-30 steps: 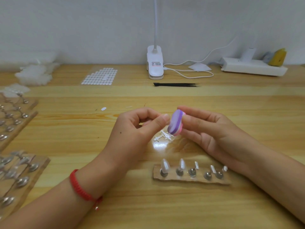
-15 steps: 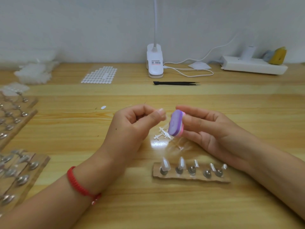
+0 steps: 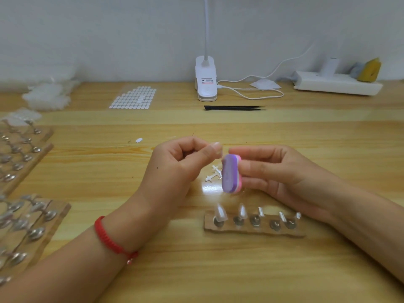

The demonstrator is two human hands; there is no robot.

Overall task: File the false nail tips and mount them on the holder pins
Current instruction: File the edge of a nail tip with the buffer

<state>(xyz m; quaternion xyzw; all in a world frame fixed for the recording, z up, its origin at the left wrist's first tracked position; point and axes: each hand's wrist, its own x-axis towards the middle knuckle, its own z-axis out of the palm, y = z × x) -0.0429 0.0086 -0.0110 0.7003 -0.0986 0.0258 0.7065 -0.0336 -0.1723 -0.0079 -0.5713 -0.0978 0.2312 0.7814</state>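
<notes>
Two bare hands held close together above a pale wooden desk (image 3: 218, 276), viewed from a head camera looking down. Red cord bracelet (image 3: 109, 237) on the wrist of the left hand (image 3: 181, 167), fingers curled into a loose fist, thumb and forefinger apparently pinching a small clear false nail tip (image 3: 216, 147), faint and blurred, hard to distinguish. Opposite, the right hand (image 3: 273, 171) gripping a purple and pink buffer block (image 3: 229, 173) between thumb and fingers, purple face turned toward the tip and just beside it; touching or not, impossible to tell. Nearer the camera, a short brown holder strip (image 3: 253, 230) lying flat on the desk: five pins in a row, two clear pointed tips (image 3: 218, 212) already mounted upright on the two leftmost, three bare pins (image 3: 282, 215) to the right. Between strip and hands, a few small clear sprue pieces (image 3: 213, 174) scattered on the wood. Judged risks from here: the tip springing out of so narrow a pinch under too firm a stroke and vanishing, nearly invisible, against the glossy desk; overlong filing thinning or skewing the transparent edge; the right wrist, near the strip's right end, knocking the strip. Far left, more holder boards (image 3: 26, 215) crowded with pins. At the back, black tweezers (image 3: 234, 108), a sheet of white adhesive tabs (image 3: 133, 98) and a white clip lamp base (image 3: 206, 79).
</notes>
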